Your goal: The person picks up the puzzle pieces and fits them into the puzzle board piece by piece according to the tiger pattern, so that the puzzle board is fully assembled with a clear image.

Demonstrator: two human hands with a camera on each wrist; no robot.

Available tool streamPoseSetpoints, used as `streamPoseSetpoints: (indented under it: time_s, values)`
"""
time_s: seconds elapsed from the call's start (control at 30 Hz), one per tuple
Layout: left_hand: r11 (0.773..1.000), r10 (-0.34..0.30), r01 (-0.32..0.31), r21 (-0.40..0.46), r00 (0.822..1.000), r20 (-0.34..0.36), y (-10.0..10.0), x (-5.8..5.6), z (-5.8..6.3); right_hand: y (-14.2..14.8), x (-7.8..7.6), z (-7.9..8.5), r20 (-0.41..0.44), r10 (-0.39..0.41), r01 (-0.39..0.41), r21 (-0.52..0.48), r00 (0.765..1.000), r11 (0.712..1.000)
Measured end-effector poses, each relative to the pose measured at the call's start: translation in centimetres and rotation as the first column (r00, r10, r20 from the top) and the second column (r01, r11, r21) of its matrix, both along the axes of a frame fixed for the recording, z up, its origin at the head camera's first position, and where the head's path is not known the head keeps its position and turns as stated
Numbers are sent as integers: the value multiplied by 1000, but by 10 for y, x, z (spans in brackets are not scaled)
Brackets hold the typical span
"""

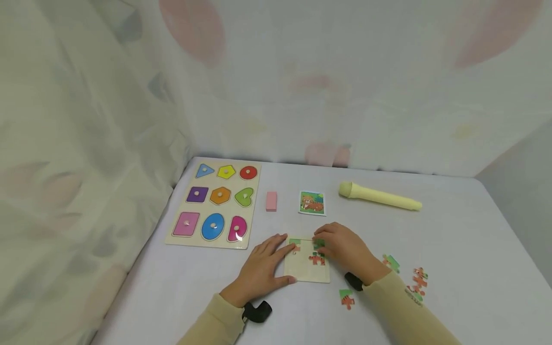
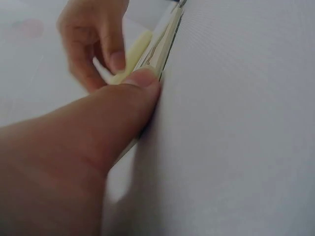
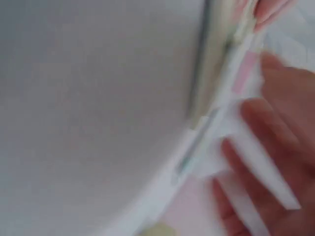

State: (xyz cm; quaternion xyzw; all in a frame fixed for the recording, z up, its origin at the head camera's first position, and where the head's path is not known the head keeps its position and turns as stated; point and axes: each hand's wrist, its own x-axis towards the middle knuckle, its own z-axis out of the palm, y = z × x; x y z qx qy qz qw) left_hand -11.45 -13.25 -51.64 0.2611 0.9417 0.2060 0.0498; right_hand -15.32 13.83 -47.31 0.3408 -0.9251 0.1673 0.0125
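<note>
A small wooden puzzle board [image 1: 305, 274] lies in the head view's lower middle, with one jigsaw piece [image 1: 295, 243] at its upper left corner and a striped orange piece [image 1: 316, 259] at its right side. My left hand [image 1: 264, 273] rests at the board's left edge, fingers extended and thumb at the lower edge; the thumb [image 2: 142, 78] touches the board in the left wrist view. Over the upper right corner, my right hand [image 1: 345, 247] partly hides a green piece [image 1: 318, 244]. Its blurred fingers [image 3: 266, 128] look loosely bent and spread in the right wrist view, holding nothing visible.
Loose jigsaw pieces lie right of the board, including a green-and-orange piece [image 1: 347, 299] and another piece [image 1: 391, 263]. Behind stand a picture card [image 1: 312, 203], a pink block [image 1: 271, 201] and a yellow stick [image 1: 381, 196]. A shape board [image 1: 215, 208] lies left.
</note>
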Motion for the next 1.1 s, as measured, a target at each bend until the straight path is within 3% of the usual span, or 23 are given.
streamPoseSetpoints:
  time_s: [0.23, 0.43, 0.73, 1.1]
  values:
    - [1000, -3, 3, 7, 1000, -4, 1, 1, 1, 7, 38, -2, -100, -13, 31, 179, 995, 983]
    - [1000, -4, 4, 29, 1000, -13, 2, 3, 3, 4, 55, -2, -219, 25, 55, 352, 975, 935]
    - [999, -12, 13, 31, 1000, -20, 3, 1, 2, 19, 53, -2, -186, 61, 4, 333, 981, 943]
    - [1000, -13, 13, 17, 1000, -26, 6, -3, 3, 21, 53, -6, -150, 26, 19, 293, 988, 956]
